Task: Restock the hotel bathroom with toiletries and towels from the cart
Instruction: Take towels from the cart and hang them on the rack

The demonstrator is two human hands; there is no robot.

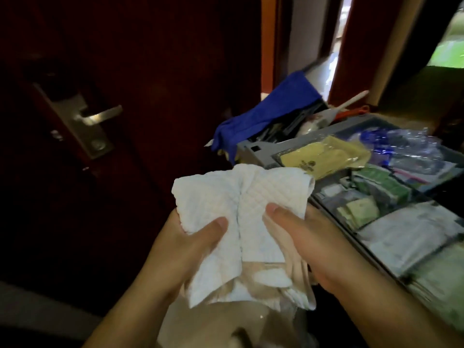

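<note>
At the far left stood a dark wooden door (150, 71), with a metal lock plate (82, 136) and a lever handle (100, 116) that caught a little light.

Lower down and toward the middle, the left hand (190, 249) gripped the left side of a white towel (241, 197) with a quilted surface. Its thumb was pressed flat on the front, and its other fingers were curled behind the fabric, out of sight. The towel was held up in front of the person, between the door and the cart and clear of both. Its lower part sat inside a clear plastic bag (251, 285) that hung beneath the hands.

The right hand (313, 242) held the towel's right side in the same way, thumb clamped on the front and fingers wrapped round the back. The two thumbs lay near each other, either side of a fold down the middle.

Behind the towel, a blue cloth (266, 114) was draped over the far end of the cart. To its right, a white-handled tool (351, 100) stuck up at a slant.

On the right lay the cart's grey tray (253, 151), split into compartments. A yellow packet (324, 156) lay in a far compartment, crumpled clear wrappers (414, 146) beside it on the right, and green packets (384, 184) nearer. The pale packets in the nearest compartments were too blurred to make out.
</note>
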